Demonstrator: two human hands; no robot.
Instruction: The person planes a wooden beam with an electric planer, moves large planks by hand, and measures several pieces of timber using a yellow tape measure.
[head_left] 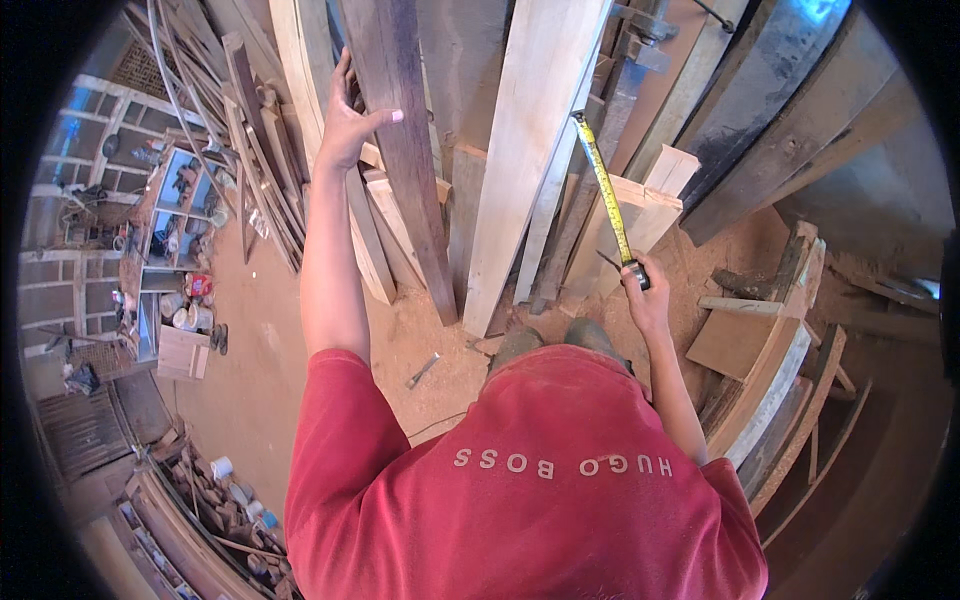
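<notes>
My left hand (345, 130) is at the left edge of a dark wooden plank (395, 130) that leans upright. Its thumb lies across the plank's face and its fingers run along the side. In my right hand (652, 295) is a tape measure (634, 275), with the yellow blade (605, 185) drawn out. The blade's far end reaches the side of a pale plank (535, 130). A thin dark stick (607, 260) pokes out beside the tape case; its kind is unclear.
More boards (770, 80) lean at the far right, and a short pale block (630, 215) stands behind the tape. A chisel-like tool (423, 370) lies on the dusty floor. Wooden frames (770, 350) stand at right. Scrap wood (215, 510) and shelves (170, 230) are at left.
</notes>
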